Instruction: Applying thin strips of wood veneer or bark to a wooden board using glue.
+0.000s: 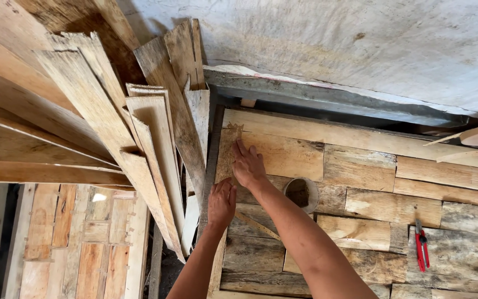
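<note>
A long narrow plywood strip (pixel 227 152) lies along the left edge of a panel of patched plywood pieces (pixel 394 205). My right hand (pixel 248 164) presses flat on the strip's upper part, fingers spread toward its ragged top end. My left hand (pixel 222 202) rests lower on the same strip, fingers curled over it. Both forearms reach in from the bottom of the view.
Red-handled pliers (pixel 421 245) lie on the panel at the right. A round hole (pixel 301 194) is cut in the panel beside my right wrist. A stack of rough plywood offcuts (pixel 100 116) leans at the left. A grey wall (pixel 360 44) stands behind.
</note>
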